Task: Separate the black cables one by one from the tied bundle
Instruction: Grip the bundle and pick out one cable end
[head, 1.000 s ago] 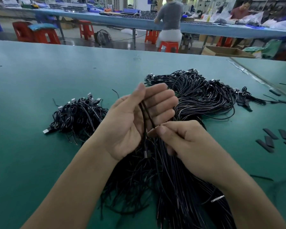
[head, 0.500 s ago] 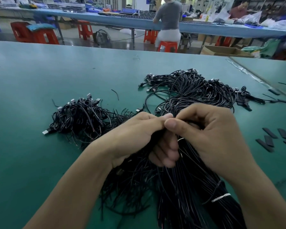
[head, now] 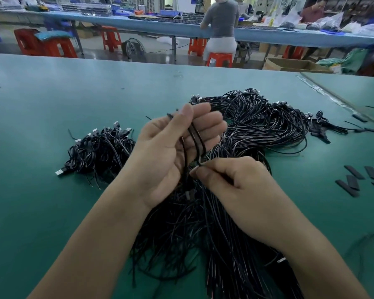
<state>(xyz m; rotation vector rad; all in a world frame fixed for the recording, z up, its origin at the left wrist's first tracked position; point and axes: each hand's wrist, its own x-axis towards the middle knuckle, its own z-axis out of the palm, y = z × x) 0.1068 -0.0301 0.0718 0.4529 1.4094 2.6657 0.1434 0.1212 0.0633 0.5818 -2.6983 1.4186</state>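
Now, left hand (head: 177,152): raised above the worktop, palm up and fingers loosely spread — a few black cables (head: 195,139) lie across the palm and fingers, cradled rather than clenched.
Right hand (head: 233,186): curled just beside the left, thumb and forefinger pinched on 1 thin cable strand (head: 200,164) at the base of the left palm.
Tied bundle (head: 231,255): a thick dark sheaf running from under both hands toward the near edge of the worktop; a pale tie (head: 281,260) shows on it beside the right forearm.
Big loose heap (head: 263,124): looped black cables with plug ends, lying beyond the hands toward the far right of the worktop.
Small pile (head: 99,151): cables with silver plugs, on the left half, well apart from the big heap.
Black strips (head: 354,175): several short flat pieces scattered near the right edge.
Worktop (head: 52,100): green mat — it carries everything above.
Background: a long blue bench (head: 151,23), red stools (head: 45,43), and a seated person (head: 221,24) facing away.
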